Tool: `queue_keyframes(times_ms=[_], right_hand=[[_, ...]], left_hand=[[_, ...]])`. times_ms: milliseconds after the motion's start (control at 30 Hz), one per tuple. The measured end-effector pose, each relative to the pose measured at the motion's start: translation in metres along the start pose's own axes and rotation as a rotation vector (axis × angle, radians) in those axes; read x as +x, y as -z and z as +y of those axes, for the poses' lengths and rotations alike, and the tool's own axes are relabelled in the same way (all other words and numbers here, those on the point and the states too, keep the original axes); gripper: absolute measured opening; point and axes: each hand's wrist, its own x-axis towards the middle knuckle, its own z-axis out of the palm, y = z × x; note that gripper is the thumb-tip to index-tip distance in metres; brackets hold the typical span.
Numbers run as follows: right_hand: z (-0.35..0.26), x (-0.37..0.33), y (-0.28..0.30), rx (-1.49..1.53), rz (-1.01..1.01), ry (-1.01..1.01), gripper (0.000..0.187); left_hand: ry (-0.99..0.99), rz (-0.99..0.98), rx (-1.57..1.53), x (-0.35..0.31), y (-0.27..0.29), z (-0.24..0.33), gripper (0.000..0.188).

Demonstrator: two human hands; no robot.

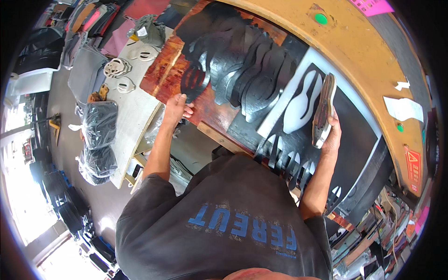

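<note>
My left hand (176, 109) pinches the near end of a black slotted cut piece (193, 80) at the left edge of the reddish board (156, 81). To its right lies an overlapping spread of black shoe-upper-shaped pieces (261, 77). My right hand (333, 133) grips a long, curved cutting die (324, 109) by its side, tilted on edge over a black sheet (357, 119). Beside the die, openings in that sheet show a white surface (296, 114). More cut openings (291, 163) run along the sheet's near edge, close to my body.
A yellow machine beam (368, 46) with green buttons curves across the far and right side. On the left, a pale side table (135, 112) carries beige cut pieces (117, 67) and plastic-wrapped black bundles (100, 123). Stacked material scraps (368, 242) lie at the lower right.
</note>
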Motion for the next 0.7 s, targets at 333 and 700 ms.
queue_keyframes(times_ms=[333,700], right_hand=[[-0.012,-0.041,0.025,-0.401,0.437,0.099,0.073],[0.043,-0.028,-0.025,-1.642,0.704,-0.009,0.078]], left_hand=[[0.002,0.38,-0.418,0.027,0.042,-0.049,0.04],[0.304,-0.002,0.543,-0.003,0.004,0.026,0.064]])
